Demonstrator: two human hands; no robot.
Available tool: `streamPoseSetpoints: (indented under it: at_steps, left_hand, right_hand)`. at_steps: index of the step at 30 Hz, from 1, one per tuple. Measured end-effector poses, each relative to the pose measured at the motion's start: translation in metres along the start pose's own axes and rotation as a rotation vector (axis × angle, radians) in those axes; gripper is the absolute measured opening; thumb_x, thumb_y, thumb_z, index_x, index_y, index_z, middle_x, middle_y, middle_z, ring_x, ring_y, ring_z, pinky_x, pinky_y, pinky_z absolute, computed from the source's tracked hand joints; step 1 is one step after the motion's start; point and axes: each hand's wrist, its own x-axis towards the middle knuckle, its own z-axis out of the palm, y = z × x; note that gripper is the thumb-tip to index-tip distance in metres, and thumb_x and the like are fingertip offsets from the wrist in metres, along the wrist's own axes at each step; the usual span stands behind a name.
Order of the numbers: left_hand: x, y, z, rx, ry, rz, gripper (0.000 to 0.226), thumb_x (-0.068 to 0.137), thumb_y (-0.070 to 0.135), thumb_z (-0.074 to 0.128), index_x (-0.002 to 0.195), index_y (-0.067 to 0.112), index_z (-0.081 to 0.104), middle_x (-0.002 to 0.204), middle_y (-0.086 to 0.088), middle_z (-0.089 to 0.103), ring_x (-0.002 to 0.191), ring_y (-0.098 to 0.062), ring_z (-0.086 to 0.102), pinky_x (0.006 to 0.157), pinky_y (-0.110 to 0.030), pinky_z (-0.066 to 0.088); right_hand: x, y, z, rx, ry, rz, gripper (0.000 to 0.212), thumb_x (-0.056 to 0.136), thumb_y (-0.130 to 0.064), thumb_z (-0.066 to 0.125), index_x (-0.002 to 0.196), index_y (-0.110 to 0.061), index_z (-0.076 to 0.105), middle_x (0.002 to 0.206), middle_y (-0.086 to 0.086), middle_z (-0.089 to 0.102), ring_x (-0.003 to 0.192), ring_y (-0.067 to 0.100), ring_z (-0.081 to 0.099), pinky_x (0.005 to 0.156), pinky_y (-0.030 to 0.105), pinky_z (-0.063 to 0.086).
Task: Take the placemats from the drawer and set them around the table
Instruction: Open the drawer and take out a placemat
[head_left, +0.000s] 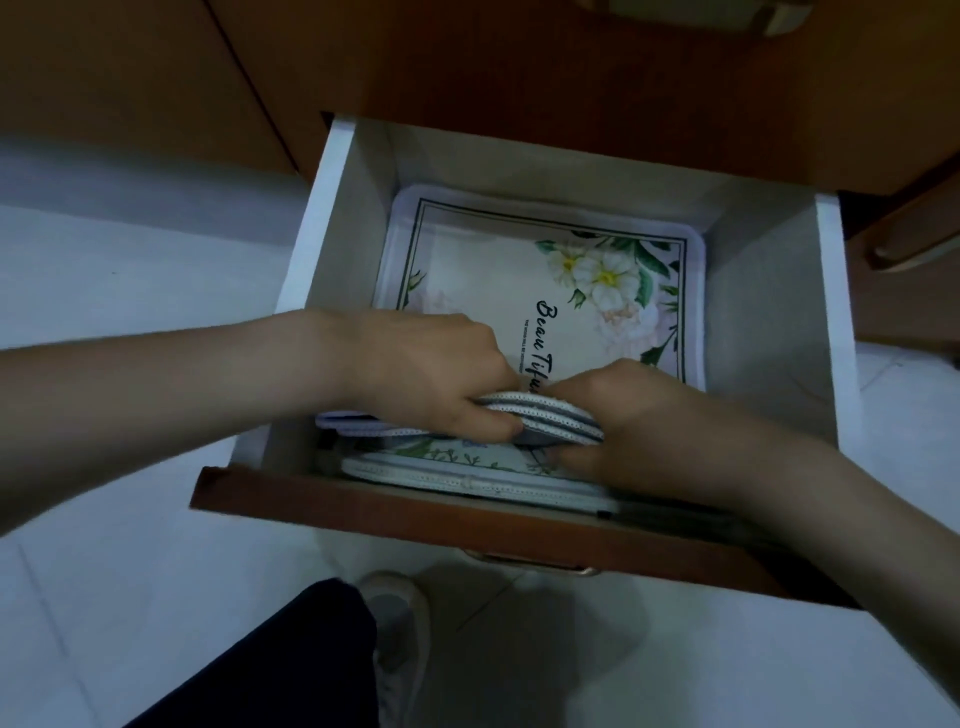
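Note:
An open white drawer (322, 228) with a brown front holds a stack of floral placemats (498, 291) with white stitched edges. The top one shows white flowers and black script. My left hand (431, 374) grips the near edges of the upper mats, thumb under and fingers over, and they bend upward. My right hand (639, 415) holds the same raised edges from the right, its fingers tucked beneath them. More mats (467, 467) lie flat under the lifted ones, against the drawer front.
The drawer's brown front (415, 514) carries a metal handle (530, 564). Brown cabinet fronts rise behind and to the right. Pale floor tiles (130, 291) lie around, and my dark trouser leg and a grey shoe (400, 623) stand below the drawer.

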Motion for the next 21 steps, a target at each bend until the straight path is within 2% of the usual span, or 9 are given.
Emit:
streamPoseSetpoints:
  at_steps: [2, 7, 9, 12, 14, 16, 17, 19, 21]
  left_hand:
    - [-0.006, -0.002, 0.004, -0.041, 0.049, -0.008, 0.035, 0.088, 0.056, 0.044, 0.086, 0.026, 0.061, 0.071, 0.003, 0.061, 0.061, -0.01, 0.055, 0.063, -0.038, 0.049]
    - [-0.029, 0.006, 0.01, -0.102, 0.023, -0.151, 0.057, 0.082, 0.074, 0.039, 0.115, 0.032, 0.056, 0.107, 0.005, 0.059, 0.094, -0.013, 0.056, 0.08, -0.038, 0.05]
    - [-0.047, 0.014, 0.002, -0.346, 0.048, -0.231, 0.056, 0.08, 0.077, 0.039, 0.116, 0.038, 0.057, 0.112, 0.009, 0.059, 0.099, -0.01, 0.055, 0.087, -0.037, 0.048]
    - [-0.072, 0.022, -0.015, -0.884, 0.315, -0.371, 0.038, 0.087, 0.066, 0.044, 0.107, 0.042, 0.065, 0.108, 0.015, 0.065, 0.101, 0.0, 0.058, 0.091, -0.025, 0.044]
    - [-0.085, 0.026, -0.027, -1.057, 0.45, -0.437, 0.029, 0.094, 0.051, 0.047, 0.111, 0.037, 0.066, 0.115, 0.015, 0.064, 0.109, 0.0, 0.055, 0.095, -0.017, 0.04]
    - [-0.096, 0.034, -0.041, -1.15, 0.536, -0.517, 0.022, 0.097, 0.04, 0.047, 0.107, 0.034, 0.066, 0.114, 0.018, 0.063, 0.11, 0.0, 0.055, 0.087, -0.005, 0.038]
    - [-0.1, 0.038, -0.047, -1.153, 0.569, -0.574, 0.02, 0.097, 0.036, 0.047, 0.104, 0.032, 0.066, 0.11, 0.018, 0.062, 0.108, -0.002, 0.055, 0.082, -0.003, 0.037]
    - [-0.107, 0.045, -0.058, -1.082, 0.602, -0.713, 0.017, 0.095, 0.031, 0.05, 0.102, 0.025, 0.065, 0.108, 0.006, 0.061, 0.106, -0.012, 0.054, 0.081, -0.013, 0.04]
    - [-0.116, 0.051, -0.067, -0.968, 0.52, -0.964, 0.022, 0.088, 0.033, 0.059, 0.108, 0.022, 0.06, 0.114, -0.007, 0.047, 0.107, -0.023, 0.047, 0.087, -0.027, 0.04]
  right_hand:
    - [-0.002, -0.003, -0.003, 0.026, -0.031, 0.034, 0.013, 0.088, -0.025, 0.061, 0.098, -0.02, 0.067, 0.089, 0.002, 0.068, 0.082, 0.016, 0.062, 0.073, 0.034, 0.051]
    - [-0.016, -0.021, -0.002, 0.044, -0.001, 0.016, 0.03, 0.093, -0.018, 0.053, 0.122, -0.016, 0.061, 0.114, 0.009, 0.063, 0.103, 0.025, 0.057, 0.087, 0.036, 0.043]
    - [-0.025, -0.028, -0.007, 0.008, 0.011, 0.01, 0.037, 0.093, -0.016, 0.053, 0.13, -0.014, 0.054, 0.122, 0.012, 0.06, 0.109, 0.027, 0.055, 0.091, 0.038, 0.041]
    - [-0.039, -0.037, -0.024, 0.005, 0.057, 0.03, 0.047, 0.093, -0.015, 0.053, 0.14, -0.015, 0.045, 0.131, 0.011, 0.055, 0.116, 0.026, 0.053, 0.097, 0.037, 0.042]
    - [-0.05, -0.044, -0.038, 0.007, 0.066, 0.037, 0.052, 0.095, -0.016, 0.053, 0.145, -0.016, 0.039, 0.137, 0.01, 0.052, 0.12, 0.026, 0.051, 0.1, 0.035, 0.041]
    - [-0.062, -0.052, -0.05, 0.021, 0.066, 0.044, 0.054, 0.095, -0.016, 0.053, 0.146, -0.016, 0.037, 0.14, 0.01, 0.051, 0.122, 0.026, 0.051, 0.101, 0.034, 0.04]
    - [-0.068, -0.056, -0.055, 0.032, 0.068, 0.05, 0.054, 0.095, -0.015, 0.052, 0.147, -0.016, 0.037, 0.14, 0.01, 0.051, 0.121, 0.026, 0.051, 0.1, 0.034, 0.041]
    - [-0.08, -0.065, -0.064, 0.065, 0.071, 0.071, 0.054, 0.096, -0.015, 0.052, 0.147, -0.017, 0.036, 0.139, 0.011, 0.051, 0.119, 0.027, 0.052, 0.099, 0.034, 0.042]
    - [-0.09, -0.075, -0.071, 0.103, 0.068, 0.086, 0.054, 0.096, -0.014, 0.052, 0.147, -0.017, 0.035, 0.138, 0.011, 0.051, 0.118, 0.028, 0.052, 0.097, 0.033, 0.042]
